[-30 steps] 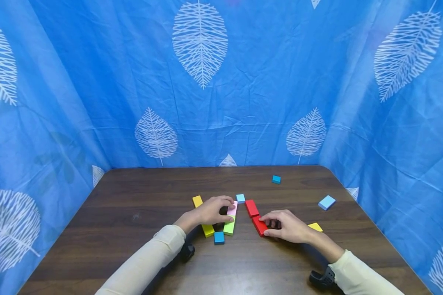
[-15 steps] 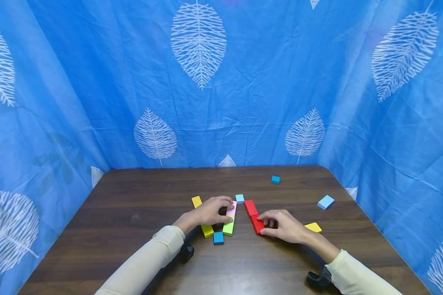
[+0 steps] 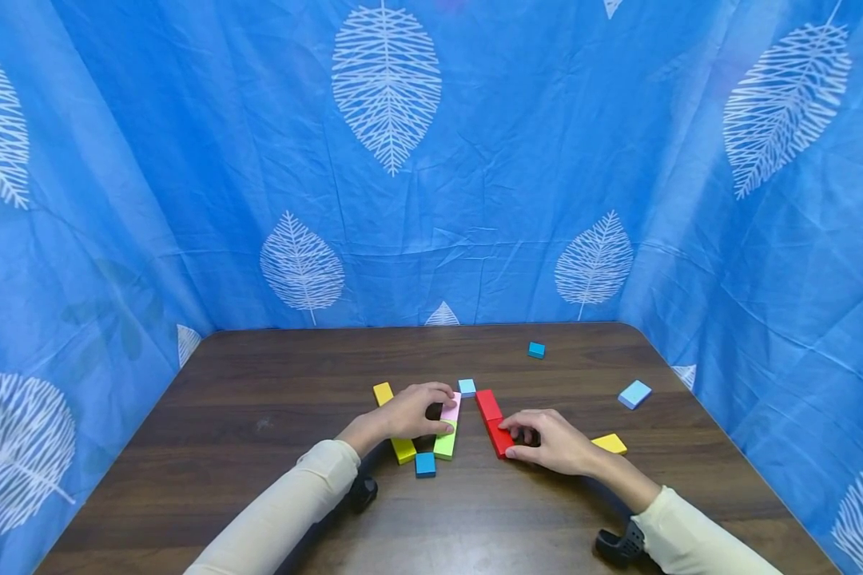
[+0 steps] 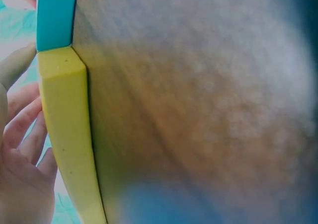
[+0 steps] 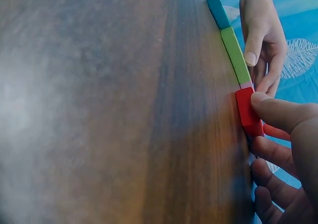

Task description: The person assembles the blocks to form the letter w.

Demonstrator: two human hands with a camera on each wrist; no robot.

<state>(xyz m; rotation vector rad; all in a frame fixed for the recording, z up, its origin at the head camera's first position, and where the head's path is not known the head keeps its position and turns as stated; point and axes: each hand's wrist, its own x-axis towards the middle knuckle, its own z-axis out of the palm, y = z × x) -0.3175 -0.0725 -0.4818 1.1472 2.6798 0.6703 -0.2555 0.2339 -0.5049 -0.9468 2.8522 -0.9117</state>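
My left hand (image 3: 411, 411) arches over a pink block (image 3: 451, 408) and a light green block (image 3: 445, 446), laid end to end. Its thumb touches the green one; its forefinger reaches the pink one. My right hand (image 3: 555, 442) pinches the nearer of two red blocks (image 3: 498, 438) between thumb and forefinger. Beyond it lies the other red block (image 3: 487, 404), end to end with it. A small light blue block (image 3: 467, 387) sits between the tops of the pink and red rows. A blue block (image 3: 425, 465) joins the green row's foot to a slanted yellow row (image 3: 404, 452), partly hidden by my left hand.
On the right side of the brown table (image 3: 259, 375) lie a small blue block (image 3: 536, 350), a light blue block (image 3: 634, 394) and a yellow block (image 3: 610, 443) beside my right wrist. Blue leaf-print cloth (image 3: 475, 160) hangs around the table.
My right hand has moved slightly left with the nearer red block, which now lines up more closely with the other red block. The left hand has stayed in place.
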